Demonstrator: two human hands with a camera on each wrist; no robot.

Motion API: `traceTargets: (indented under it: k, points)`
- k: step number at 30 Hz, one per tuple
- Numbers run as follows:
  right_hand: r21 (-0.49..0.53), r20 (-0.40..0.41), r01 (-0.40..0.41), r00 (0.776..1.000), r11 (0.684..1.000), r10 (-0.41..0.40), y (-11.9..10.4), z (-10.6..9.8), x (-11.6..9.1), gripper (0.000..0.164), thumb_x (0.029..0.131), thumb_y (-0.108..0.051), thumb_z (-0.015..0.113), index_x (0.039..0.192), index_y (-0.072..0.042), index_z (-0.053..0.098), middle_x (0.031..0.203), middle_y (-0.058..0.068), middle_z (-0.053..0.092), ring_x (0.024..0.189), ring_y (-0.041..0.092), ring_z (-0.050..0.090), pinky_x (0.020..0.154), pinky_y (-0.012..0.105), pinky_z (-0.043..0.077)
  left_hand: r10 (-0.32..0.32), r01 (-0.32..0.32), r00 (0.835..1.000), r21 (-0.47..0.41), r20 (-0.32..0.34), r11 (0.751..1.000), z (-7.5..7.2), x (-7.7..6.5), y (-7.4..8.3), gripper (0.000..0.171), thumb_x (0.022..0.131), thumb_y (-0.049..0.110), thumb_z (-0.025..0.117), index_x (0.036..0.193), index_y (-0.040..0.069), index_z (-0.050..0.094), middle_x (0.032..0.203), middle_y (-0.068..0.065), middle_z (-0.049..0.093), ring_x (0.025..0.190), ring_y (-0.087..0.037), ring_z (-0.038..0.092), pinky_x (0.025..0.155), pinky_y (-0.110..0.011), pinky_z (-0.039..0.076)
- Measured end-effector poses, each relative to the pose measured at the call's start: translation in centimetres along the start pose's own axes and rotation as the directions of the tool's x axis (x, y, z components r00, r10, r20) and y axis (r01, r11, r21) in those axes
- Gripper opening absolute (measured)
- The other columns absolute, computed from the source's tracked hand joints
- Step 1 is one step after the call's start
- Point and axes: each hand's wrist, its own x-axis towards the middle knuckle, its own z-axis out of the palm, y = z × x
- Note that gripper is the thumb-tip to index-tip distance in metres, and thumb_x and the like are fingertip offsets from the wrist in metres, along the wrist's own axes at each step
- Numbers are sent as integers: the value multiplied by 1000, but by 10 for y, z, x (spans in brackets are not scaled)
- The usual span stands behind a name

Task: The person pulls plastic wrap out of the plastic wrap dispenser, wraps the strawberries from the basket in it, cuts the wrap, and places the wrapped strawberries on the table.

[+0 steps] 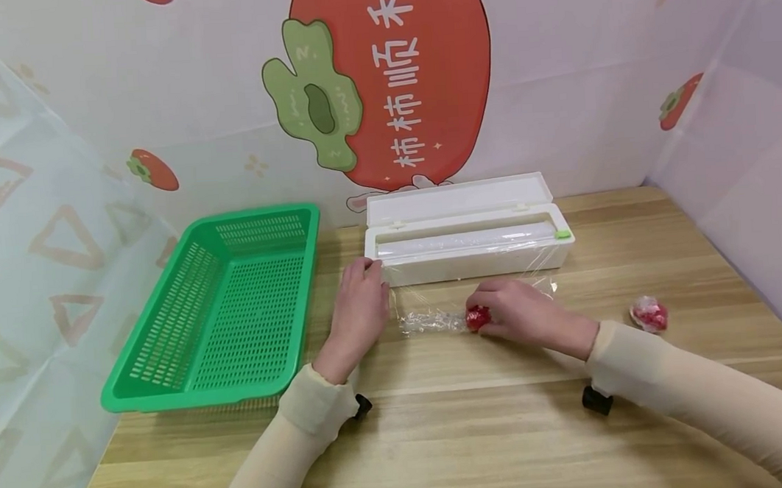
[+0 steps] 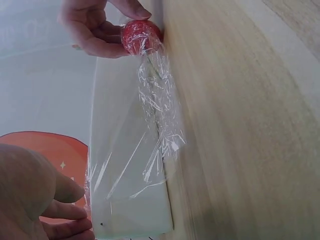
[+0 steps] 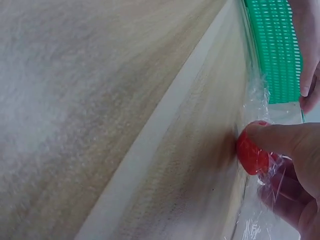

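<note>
A small red round thing [image 1: 477,318], wrapped at least partly in clear film, lies on the table before the white box. My right hand [image 1: 517,312] pinches it between thumb and fingers; its exact kind is unclear. From it a crumpled strip of cling film [image 2: 159,100] runs left, and a thin sheet stretches up to the cling film box [image 1: 472,264]. My left hand [image 1: 359,304] is at the box's left front corner, with its fingertips at the film's edge. Inside the box, whose lid stands raised, lies the film roll [image 1: 464,240].
On the left stands a green plastic basket [image 1: 310,292] with slotted walls. Another small red thing in film [image 1: 649,314] lies to the right, beyond my right wrist. A green tab [image 1: 563,234] marks the box's right end. A printed cloth backdrop [image 1: 577,116] rises behind the table.
</note>
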Motion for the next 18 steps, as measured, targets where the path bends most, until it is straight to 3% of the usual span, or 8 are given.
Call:
traceTargets:
  k: [6, 11, 14, 18]
  points:
    - [28, 7, 7, 1000, 1000, -7, -2, -1, -1, 30, 72, -22, 88, 96, -17, 72, 92, -5, 67, 82, 7, 63, 74, 28, 57, 18, -19, 999, -23, -27, 1000, -2, -2, 1, 37, 97, 12, 60, 132, 0, 58, 131, -17, 55, 124, -32, 51, 101, -45, 51]
    - [92, 43, -11, 999, 996, 7, -6, -3, -2, 29, 74, -19, 86, 99, -15, 73, 95, -4, 70, 84, 8, 65, 76, 28, 58, 166, -166, 986, -75, -7, 983, -5, -11, 12, 33, 93, 16, 68, 125, 8, 66, 122, -9, 64, 115, -25, 59, 97, -40, 53]
    - [116, 69, -31, 997, 993, 23, -9, -4, -2, 29, 74, -18, 85, 101, -14, 73, 97, -3, 71, 86, 8, 67, 77, 28, 58, 299, -289, 952, -117, 70, 950, -6, -19, 23, 31, 91, 19, 71, 120, 10, 68, 117, -4, 68, 110, -22, 63, 98, -37, 53]
    - [151, 106, -69, 993, 986, 53, -13, -5, -3, 30, 75, -19, 84, 103, -15, 73, 98, -4, 72, 86, 7, 67, 79, 26, 58, 452, -436, 878, -124, 160, 891, -4, -31, 37, 29, 90, 24, 72, 116, 12, 70, 112, -1, 71, 105, -18, 66, 94, -33, 55]
